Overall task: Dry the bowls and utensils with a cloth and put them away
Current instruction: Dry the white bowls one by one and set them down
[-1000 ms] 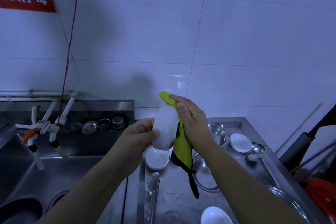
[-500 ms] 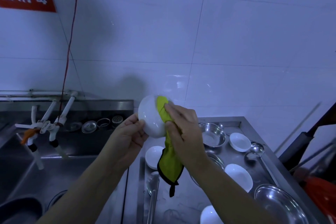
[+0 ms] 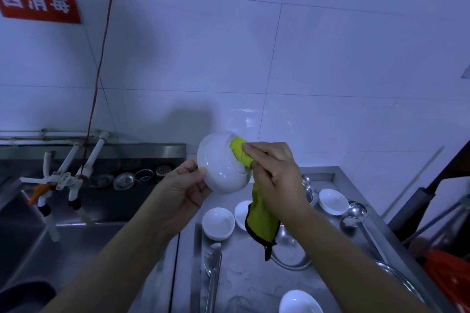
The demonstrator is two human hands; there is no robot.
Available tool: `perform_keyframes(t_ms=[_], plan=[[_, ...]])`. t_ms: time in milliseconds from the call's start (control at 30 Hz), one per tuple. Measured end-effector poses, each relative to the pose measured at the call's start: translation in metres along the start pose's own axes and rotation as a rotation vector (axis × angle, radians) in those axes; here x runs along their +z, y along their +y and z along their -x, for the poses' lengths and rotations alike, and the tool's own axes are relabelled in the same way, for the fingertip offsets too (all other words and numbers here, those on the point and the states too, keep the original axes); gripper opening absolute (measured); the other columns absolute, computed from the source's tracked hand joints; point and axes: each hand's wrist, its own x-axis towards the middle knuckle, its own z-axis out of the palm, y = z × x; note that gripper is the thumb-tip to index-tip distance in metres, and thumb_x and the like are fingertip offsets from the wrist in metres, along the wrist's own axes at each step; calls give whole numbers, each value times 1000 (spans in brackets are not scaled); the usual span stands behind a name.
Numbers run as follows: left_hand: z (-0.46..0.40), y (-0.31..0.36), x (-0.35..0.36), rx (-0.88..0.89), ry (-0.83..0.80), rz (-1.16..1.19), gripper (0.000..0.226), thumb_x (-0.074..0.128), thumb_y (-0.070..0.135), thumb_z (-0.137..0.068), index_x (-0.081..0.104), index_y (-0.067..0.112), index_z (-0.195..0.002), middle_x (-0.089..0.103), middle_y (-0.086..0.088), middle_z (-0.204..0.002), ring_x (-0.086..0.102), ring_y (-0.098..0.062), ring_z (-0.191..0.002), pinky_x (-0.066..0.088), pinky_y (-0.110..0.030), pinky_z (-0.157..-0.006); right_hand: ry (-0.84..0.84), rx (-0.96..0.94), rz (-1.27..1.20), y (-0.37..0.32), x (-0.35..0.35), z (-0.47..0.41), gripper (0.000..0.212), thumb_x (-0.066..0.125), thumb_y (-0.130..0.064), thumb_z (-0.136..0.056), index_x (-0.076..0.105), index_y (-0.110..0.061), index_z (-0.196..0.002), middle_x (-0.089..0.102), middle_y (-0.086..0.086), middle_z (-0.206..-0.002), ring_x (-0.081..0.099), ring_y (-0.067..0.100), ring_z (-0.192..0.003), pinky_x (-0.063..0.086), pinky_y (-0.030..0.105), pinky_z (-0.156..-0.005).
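Note:
A white bowl (image 3: pixel 220 163) is held up in front of the tiled wall, its underside turned toward me. My left hand (image 3: pixel 185 187) grips its lower left rim. My right hand (image 3: pixel 276 175) grips a yellow-green cloth (image 3: pixel 260 223) and presses a bunched part of it against the bowl's base; the rest of the cloth hangs down below the hand. On the steel counter (image 3: pixel 244 279) below lie more white bowls (image 3: pixel 218 222), a small white dish (image 3: pixel 333 201), steel bowls (image 3: pixel 290 254) and two ladles (image 3: pixel 357 213).
A steel sink (image 3: pixel 63 249) with white taps (image 3: pixel 68 180) lies to the left, strainers and lids on its back ledge. Another ladle (image 3: pixel 213 267) lies at the counter's left edge. An orange object (image 3: pixel 450 277) and dark poles stand at the right.
The bowl has turned from edge-on to underside toward me and shifted left. My right hand moved the cloth from the bowl's side onto its base.

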Motion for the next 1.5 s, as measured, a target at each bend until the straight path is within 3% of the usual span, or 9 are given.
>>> perform_keyframes(t_ms=[100,300,467,667,867,1000,1233,1400,1500], plan=[[-1,-9,11,18,49,30,29,46,2,-82,60,3,-107,71,-11,-101,69,-16,-90,56,-25,-78,55,92,-26,-14,5,-7,35,52,-1,-88,64,-8,-120,59,-5,-115,47,14,-110,37,17,-98],[-1,-20,35,-12,107,80,22,40,6,-94,62,10,-90,68,-2,-66,66,-9,-58,53,-18,-54,-10,-28,205,-31,34,3,38,53,-13,-92,58,-19,-129,55,-4,-132,47,19,-113,36,34,-91],[-3,-18,39,-19,159,262,22,40,7,-96,62,5,-99,74,-10,-89,71,-14,-78,58,-26,-73,123,-224,238,-12,31,28,36,47,-11,-96,53,-20,-131,51,0,-134,50,23,-120,39,42,-94],[-1,-19,48,-43,281,404,21,39,7,-97,59,1,-102,73,-13,-85,72,-17,-74,54,-39,-84,153,49,32,-5,11,16,40,36,-17,-95,50,-20,-131,54,1,-126,44,16,-116,38,39,-97],[-7,-33,49,-83,306,405,23,38,8,-98,59,-1,-97,73,-14,-80,72,-17,-70,57,-31,-70,123,-174,238,-12,17,22,32,47,-8,-92,66,-9,-119,61,4,-125,59,29,-107,44,47,-82],[-7,-38,49,-206,254,450,30,40,14,-97,62,-6,-98,71,-20,-86,69,-26,-82,53,-36,-82,188,-310,358,2,14,36,26,54,-12,-94,70,-18,-114,64,0,-121,60,25,-105,43,41,-81],[-12,-52,47,-182,255,363,27,41,13,-96,63,0,-103,71,-13,-101,61,-21,-103,46,-35,-95,241,140,-7,23,-1,41,39,38,-15,-94,54,-21,-128,52,-3,-128,45,21,-119,32,27,-104],[-15,-59,40,-90,175,53,30,31,7,-97,56,-1,-113,66,-12,-105,61,-21,-98,47,-34,-90,201,423,-349,36,-16,34,39,39,-7,-94,59,-28,-121,58,-11,-124,51,11,-120,38,22,-102],[-15,-65,39,-66,150,-146,26,32,3,-96,58,1,-97,67,-10,-88,59,-20,-85,44,-31,-80,88,557,-432,44,-29,27,37,40,-10,-94,62,-29,-117,61,-8,-121,54,5,-116,39,19,-101]])
